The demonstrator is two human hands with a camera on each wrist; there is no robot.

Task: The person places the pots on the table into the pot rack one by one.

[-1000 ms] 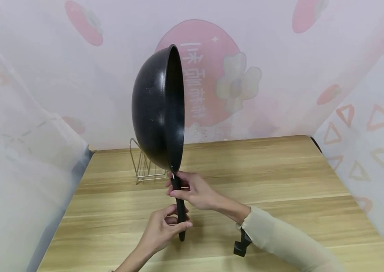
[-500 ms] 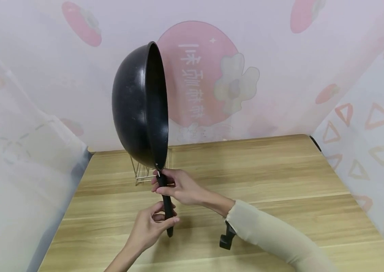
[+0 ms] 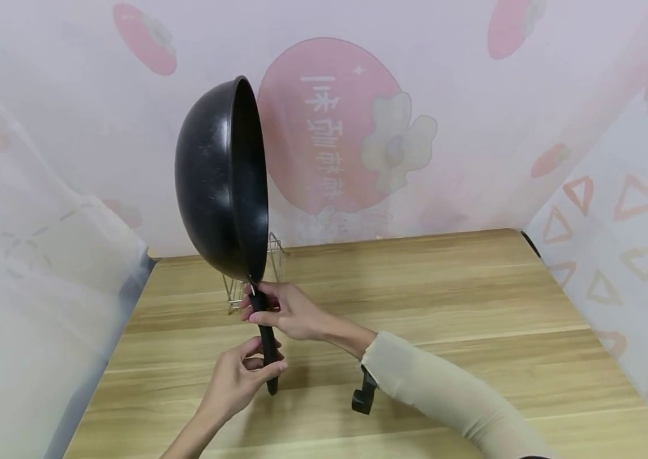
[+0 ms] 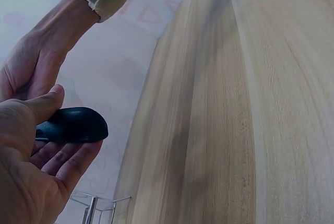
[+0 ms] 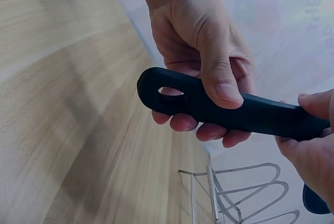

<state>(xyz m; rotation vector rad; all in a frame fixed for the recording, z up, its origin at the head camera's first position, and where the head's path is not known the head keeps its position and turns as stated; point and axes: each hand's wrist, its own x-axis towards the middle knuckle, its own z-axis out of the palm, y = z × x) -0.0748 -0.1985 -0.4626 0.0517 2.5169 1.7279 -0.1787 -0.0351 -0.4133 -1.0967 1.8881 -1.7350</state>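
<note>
Wok: black wok held on edge above the wooden table, bowl at 12 o'clock, handle at 6.
Left hand: left hand grips the handle's lower end, thumb across it.
Right hand: right hand grasps the handle just under the bowl.
Right wrist view only: hanging hole in the handle tip.
Rack: wire rack behind the wok, at 12 o'clock from the hands.
Writing: pale mirrored characters on the pink backdrop, unreadable.
</note>
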